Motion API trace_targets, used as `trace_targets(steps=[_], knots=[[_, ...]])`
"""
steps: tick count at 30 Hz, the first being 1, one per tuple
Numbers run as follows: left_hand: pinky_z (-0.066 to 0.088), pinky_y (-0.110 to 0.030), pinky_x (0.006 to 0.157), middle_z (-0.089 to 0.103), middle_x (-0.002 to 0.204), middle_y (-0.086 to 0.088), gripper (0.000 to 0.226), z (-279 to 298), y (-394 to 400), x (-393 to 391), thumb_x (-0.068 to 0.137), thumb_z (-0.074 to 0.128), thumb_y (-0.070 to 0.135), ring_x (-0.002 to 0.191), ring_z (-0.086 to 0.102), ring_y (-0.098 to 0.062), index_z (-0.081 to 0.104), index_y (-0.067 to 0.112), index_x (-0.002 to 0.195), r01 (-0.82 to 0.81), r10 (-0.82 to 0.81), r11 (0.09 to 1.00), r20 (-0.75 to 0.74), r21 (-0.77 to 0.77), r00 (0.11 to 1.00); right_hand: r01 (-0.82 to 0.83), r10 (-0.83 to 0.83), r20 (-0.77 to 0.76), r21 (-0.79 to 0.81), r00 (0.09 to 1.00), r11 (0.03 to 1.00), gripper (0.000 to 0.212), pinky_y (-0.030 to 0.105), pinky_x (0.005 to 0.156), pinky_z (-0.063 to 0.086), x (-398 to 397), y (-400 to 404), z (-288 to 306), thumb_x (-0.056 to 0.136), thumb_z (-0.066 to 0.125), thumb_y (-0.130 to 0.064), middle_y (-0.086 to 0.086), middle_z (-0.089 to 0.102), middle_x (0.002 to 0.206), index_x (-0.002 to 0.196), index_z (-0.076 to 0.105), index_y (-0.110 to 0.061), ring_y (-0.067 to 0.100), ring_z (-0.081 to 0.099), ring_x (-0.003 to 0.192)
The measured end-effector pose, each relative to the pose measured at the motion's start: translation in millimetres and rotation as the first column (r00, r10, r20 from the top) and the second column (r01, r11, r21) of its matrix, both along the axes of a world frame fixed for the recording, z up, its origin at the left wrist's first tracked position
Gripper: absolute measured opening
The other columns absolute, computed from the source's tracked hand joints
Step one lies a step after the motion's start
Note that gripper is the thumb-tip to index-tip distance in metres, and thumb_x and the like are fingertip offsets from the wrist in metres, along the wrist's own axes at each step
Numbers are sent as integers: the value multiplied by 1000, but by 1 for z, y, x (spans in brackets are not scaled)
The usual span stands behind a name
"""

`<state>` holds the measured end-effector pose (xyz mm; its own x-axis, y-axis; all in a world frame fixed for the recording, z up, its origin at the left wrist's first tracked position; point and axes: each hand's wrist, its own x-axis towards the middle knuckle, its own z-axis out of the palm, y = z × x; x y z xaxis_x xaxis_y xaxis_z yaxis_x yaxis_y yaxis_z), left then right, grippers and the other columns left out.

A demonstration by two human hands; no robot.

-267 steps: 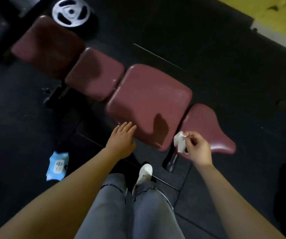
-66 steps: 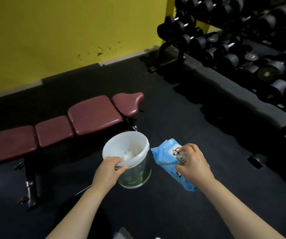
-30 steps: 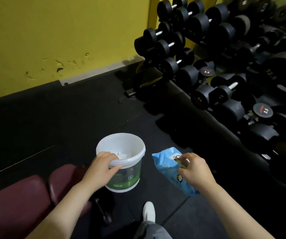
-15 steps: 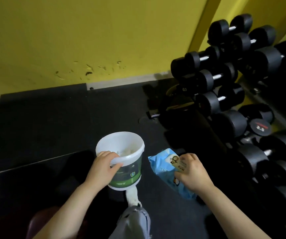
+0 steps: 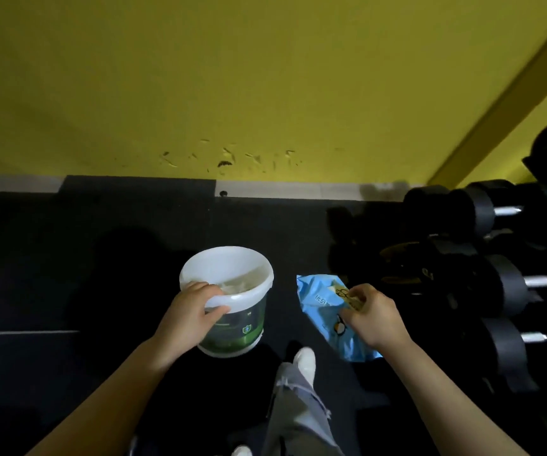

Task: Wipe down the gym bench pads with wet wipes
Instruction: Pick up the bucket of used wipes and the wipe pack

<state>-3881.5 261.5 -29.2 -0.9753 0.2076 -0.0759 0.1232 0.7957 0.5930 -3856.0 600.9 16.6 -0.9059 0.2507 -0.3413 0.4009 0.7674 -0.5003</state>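
— While the person is standing on the black rubber floor (image 5: 68, 258), what is filling the room around them?

— Mostly the yellow wall (image 5: 232, 77), which is rising behind everything and showing chipped paint low down, just above a pale baseboard (image 5: 282, 189). Off to the right, black dumbbells (image 5: 496, 291) are sitting in rows on a rack, their metal handles catching the light.

— And the bench pads that are meant to be wiped?

— They are not showing from where I am looking; only the supplies are.

— What is the person carrying?

— A white plastic bucket (image 5: 232, 311) with a green label is hanging in the air over the floor. The left hand (image 5: 190, 314) is gripping its near rim, the fingers curling over the edge into the opening and the thumb pressing the outside wall. Crumpled pale wipes are lying inside it.

— And the other hand?

— The right hand (image 5: 367, 315) is pinching a blue wet wipes pack (image 5: 321, 311), held just right of the bucket, apart from it. The fingertips are closing on the pack's upper face, near a yellowish label.

— Anything below?

— A leg in grey jeans (image 5: 298, 413) is stepping forward between the two arms, and a white shoe (image 5: 305, 360) is landing on the floor just beneath the bucket and pack.
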Motion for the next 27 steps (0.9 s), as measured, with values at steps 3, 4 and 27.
trace_targets(steps=[3,4,27], knots=[[46,-31,87,67,99,2,24,-5,21,-67,82,79,21,99,58,-18,71,10,102,-77,77,997,-5,8,997,-51,51,-5,-33,999,998,44,24,72,42,-95,22,-10,77,71,-29,2,64,114,118,59,-19,18,59,95],[46,-31,86,68,99,-1,26,-4,29,-89,82,79,22,98,59,-19,71,8,102,-107,107,994,13,11,994,-71,71,1,-27,997,997,43,25,71,43,-125,29,-11,78,70,-29,2,64,113,118,59,-19,18,60,95],[35,-25,73,53,98,2,21,-36,5,-593,88,74,26,92,50,-16,67,13,103,-278,275,960,231,-24,933,-129,143,164,-96,976,987,33,32,63,51,-670,1,-85,85,63,-27,5,64,101,116,52,-19,23,64,85]])
